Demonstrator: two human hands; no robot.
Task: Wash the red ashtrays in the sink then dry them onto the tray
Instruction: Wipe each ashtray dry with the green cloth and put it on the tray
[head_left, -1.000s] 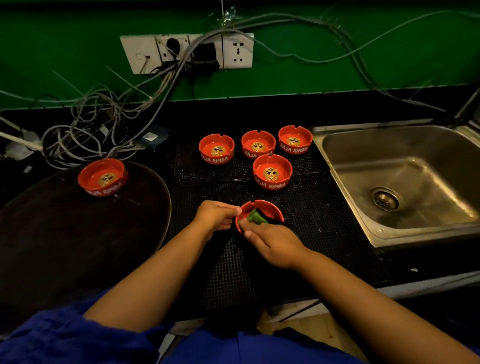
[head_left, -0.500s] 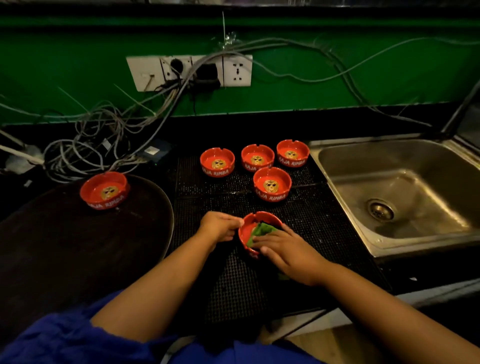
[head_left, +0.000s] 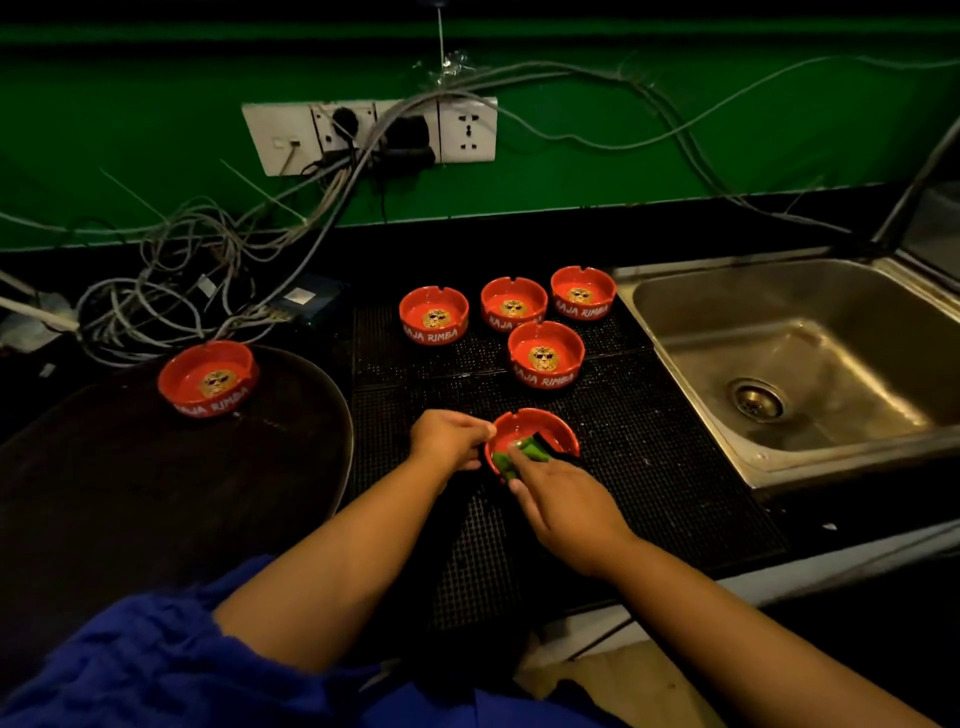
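Observation:
A red ashtray (head_left: 550, 428) sits on the black rubber mat (head_left: 649, 441) in front of me. My left hand (head_left: 449, 439) grips its left rim. My right hand (head_left: 563, 506) presses a green cloth (head_left: 522, 453) into its bowl. Behind it, several more red ashtrays with white lettering stand on the mat, the nearest one (head_left: 545, 358) a short way back. Another red ashtray (head_left: 209, 378) rests at the far edge of the dark round tray (head_left: 156, 493) on the left. The steel sink (head_left: 810, 364) lies to the right.
A tangle of grey cables (head_left: 171, 291) runs from the wall sockets (head_left: 374, 132) down onto the counter behind the tray. The green wall closes the back. The counter's front edge lies just below my forearms.
My right hand has shifted the green cloth around inside the ashtray, from its right side toward its left. My left hand keeps hold of the rim. The view has tilted slightly.

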